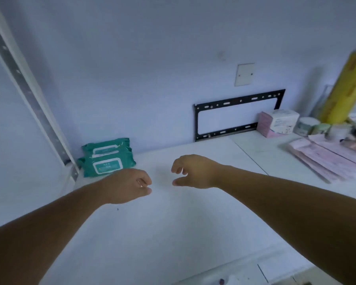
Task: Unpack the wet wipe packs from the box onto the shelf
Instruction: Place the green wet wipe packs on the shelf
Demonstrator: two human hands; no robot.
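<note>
White shelf [173,223], head view: two teal wipe packs [107,159] stacked in the back-left corner by the wall, label flaps up, top one set back. Left grip [127,186] and right grip [195,171] hover over the shelf, loosely curled, both empty. Risk: the packs look soft and slick, so a taller stack may slide. Box not in view.

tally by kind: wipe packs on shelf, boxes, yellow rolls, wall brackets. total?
teal wet wipe packs: 2, stacked at back left
pink-and-white box: 1
yellow roll: 1
black wall bracket: 1
Total: 5
The tubs and papers at right are too blurred to count.
</note>
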